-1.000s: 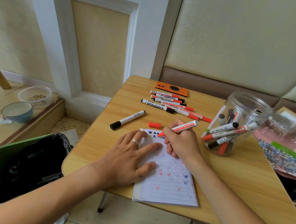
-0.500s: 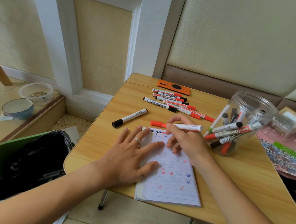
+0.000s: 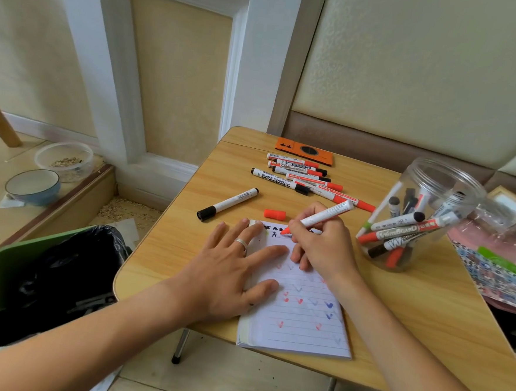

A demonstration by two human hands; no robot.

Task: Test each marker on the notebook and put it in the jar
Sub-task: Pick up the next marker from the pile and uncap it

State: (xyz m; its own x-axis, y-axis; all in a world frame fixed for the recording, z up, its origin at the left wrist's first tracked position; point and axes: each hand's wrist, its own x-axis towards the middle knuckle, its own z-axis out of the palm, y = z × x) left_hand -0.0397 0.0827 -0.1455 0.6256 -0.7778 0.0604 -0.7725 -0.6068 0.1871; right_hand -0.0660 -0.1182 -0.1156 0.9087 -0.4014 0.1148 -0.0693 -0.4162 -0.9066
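Right hand [image 3: 323, 245] grips an uncapped red marker [image 3: 322, 215], fingers curled round the barrel, tip down on the top of the notebook [image 3: 300, 320] page. Its red cap [image 3: 274, 214] lies loose on the desk [image 3: 425, 314] just above the notebook's top edge. Left hand [image 3: 227, 266] is flat, fingers spread and straight, pressing the notebook's left side; ring on one finger. Page is lined, with red and blue check marks and some black scribbles at the top. Clear jar [image 3: 417, 218] stands right of the notebook, near the right hand, with several markers inside at mixed angles. Untested row of markers [image 3: 303, 180] lies at the far side of the desk, an orange phone case [image 3: 304, 151] behind it. One black-capped marker [image 3: 227, 204] lies alone, left of the red cap. Green bin with black liner [image 3: 40, 274] on the floor, left of the desk.
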